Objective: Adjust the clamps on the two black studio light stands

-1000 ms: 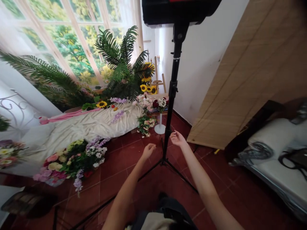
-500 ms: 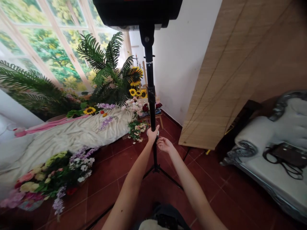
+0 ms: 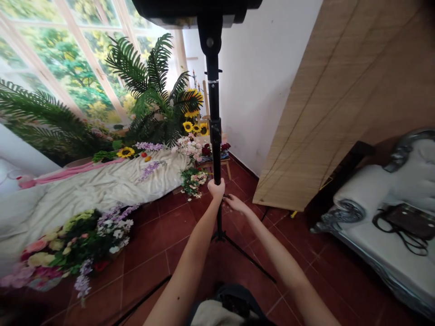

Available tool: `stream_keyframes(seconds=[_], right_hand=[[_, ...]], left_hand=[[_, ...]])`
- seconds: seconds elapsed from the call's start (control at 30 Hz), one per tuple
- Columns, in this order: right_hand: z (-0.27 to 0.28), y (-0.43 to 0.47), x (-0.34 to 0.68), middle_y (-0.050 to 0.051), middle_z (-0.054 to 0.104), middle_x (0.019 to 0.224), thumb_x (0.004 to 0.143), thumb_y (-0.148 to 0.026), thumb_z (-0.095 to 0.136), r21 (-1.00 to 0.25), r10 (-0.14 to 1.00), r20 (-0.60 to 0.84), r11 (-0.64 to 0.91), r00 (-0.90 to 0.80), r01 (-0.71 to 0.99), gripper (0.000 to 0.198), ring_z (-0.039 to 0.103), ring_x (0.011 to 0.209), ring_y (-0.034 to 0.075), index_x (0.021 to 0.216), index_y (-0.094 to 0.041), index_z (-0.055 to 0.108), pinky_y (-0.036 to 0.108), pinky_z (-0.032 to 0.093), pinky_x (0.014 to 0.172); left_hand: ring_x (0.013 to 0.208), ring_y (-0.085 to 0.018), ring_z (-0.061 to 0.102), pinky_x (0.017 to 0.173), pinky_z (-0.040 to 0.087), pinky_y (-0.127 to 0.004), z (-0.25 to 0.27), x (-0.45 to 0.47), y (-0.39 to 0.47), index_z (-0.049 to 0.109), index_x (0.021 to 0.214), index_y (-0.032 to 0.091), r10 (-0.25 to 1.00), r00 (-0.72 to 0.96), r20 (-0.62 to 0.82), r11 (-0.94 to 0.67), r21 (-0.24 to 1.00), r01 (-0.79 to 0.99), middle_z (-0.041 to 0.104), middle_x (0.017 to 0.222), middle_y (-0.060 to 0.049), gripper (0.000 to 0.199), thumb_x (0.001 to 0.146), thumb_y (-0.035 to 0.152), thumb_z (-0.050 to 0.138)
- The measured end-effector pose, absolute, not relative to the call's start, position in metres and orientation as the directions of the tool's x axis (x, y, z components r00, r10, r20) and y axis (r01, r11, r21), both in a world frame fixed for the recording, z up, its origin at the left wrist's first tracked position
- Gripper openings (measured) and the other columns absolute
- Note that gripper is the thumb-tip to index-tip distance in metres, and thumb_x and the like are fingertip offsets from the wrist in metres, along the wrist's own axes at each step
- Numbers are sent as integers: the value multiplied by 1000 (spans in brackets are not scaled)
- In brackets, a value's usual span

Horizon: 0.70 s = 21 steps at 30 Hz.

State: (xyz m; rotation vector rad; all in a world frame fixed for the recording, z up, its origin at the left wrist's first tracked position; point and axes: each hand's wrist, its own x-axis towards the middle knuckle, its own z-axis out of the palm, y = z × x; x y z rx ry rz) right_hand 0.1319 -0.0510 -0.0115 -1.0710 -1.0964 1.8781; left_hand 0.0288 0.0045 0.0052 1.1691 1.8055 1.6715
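Note:
A black light stand rises upright in front of me, with a large black lamp head at its top, cut off by the upper edge. My left hand is wrapped round the pole in its lower part. Just right of and below it, the fingers of my right hand are closed on a small dark knob at the side of the pole. The knob is mostly covered by the fingers. Below both hands, the stand's thin legs spread over the red tiles.
Left lies a cream cloth with a flower arrangement beside it. Palm leaves and sunflowers stand by the window. A woven blind hangs right, near a silver-white sofa holding a dark bag.
My left hand has closed more fully round the pole, its thumb no longer pointing up. My right fingers have moved onto the knob. The stand's legs appear slightly shifted and spread wider.

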Motion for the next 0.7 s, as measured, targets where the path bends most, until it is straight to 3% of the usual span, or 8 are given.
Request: stream_keyframes(seconds=[0.07, 0.13, 0.2, 0.3, 0.4, 0.53, 0.6, 0.7], right_hand=[[-11, -58, 133, 2, 54, 77, 81, -19, 59, -992, 954, -124, -114, -274, 52, 14, 53, 73, 14, 82, -23, 46, 18, 37, 50], [-13, -64, 136, 5, 54, 89, 82, -22, 59, -947, 976, 80, 138, -200, 291, 14, 52, 91, 17, 86, -25, 47, 20, 40, 59], [-16, -69, 139, 5, 52, 91, 81, -30, 62, -900, 973, 157, 212, -171, 381, 16, 50, 96, 18, 86, -25, 48, 21, 41, 62], [-23, -72, 139, 2, 53, 80, 76, -47, 65, -938, 988, 118, 143, -98, 316, 28, 53, 81, 16, 77, -23, 50, 21, 41, 58], [-27, -75, 135, 2, 58, 74, 80, -61, 50, -989, 985, -147, -144, -88, 42, 41, 54, 62, 13, 73, -21, 54, 22, 42, 50], [-25, -79, 129, 6, 66, 83, 83, -63, 44, -818, 879, -418, -474, -229, -326, 47, 58, 59, 10, 85, -19, 59, 21, 46, 50], [-24, -79, 125, 5, 67, 84, 81, -57, 53, -795, 875, -417, -482, -246, -368, 39, 59, 59, 10, 86, -19, 60, 20, 46, 51], [-26, -76, 116, 1, 64, 69, 71, -46, 69, -879, 934, -327, -356, -141, -317, 30, 55, 53, 8, 73, -19, 58, 18, 43, 46]], left_hand=[[53, -13, 51, 48, 35, -20, 5, 28, 4, 49, 49, 17, 793, -564, 229, -86, 959, 269, 49, 50, -2, 29, 66, 38, 60], [53, -13, 51, 48, 35, -20, 5, 28, 4, 49, 49, 16, 799, -562, 216, -85, 964, 250, 48, 50, -2, 29, 66, 37, 60], [53, -13, 51, 48, 36, -20, 4, 28, 5, 49, 50, 16, 802, -559, 210, -78, 965, 251, 49, 51, -1, 29, 66, 37, 60], [52, -12, 51, 49, 37, -21, 3, 28, 6, 49, 49, 17, 792, -564, 235, -87, 957, 277, 48, 51, -1, 29, 67, 37, 60], [50, -12, 49, 49, 37, -21, 1, 28, 7, 48, 49, 17, 784, -561, 266, -99, 945, 311, 48, 51, -1, 30, 68, 37, 59], [50, -12, 50, 49, 36, -22, -1, 27, 7, 48, 49, 17, 786, -557, 269, -91, 941, 327, 47, 49, -1, 30, 68, 37, 60], [51, -13, 50, 48, 36, -21, -1, 26, 7, 48, 48, 17, 795, -550, 258, -84, 943, 321, 46, 49, -1, 30, 68, 37, 60], [51, -13, 50, 47, 35, -21, -2, 25, 7, 47, 48, 17, 802, -545, 245, -74, 946, 316, 46, 48, -1, 31, 68, 37, 60]])
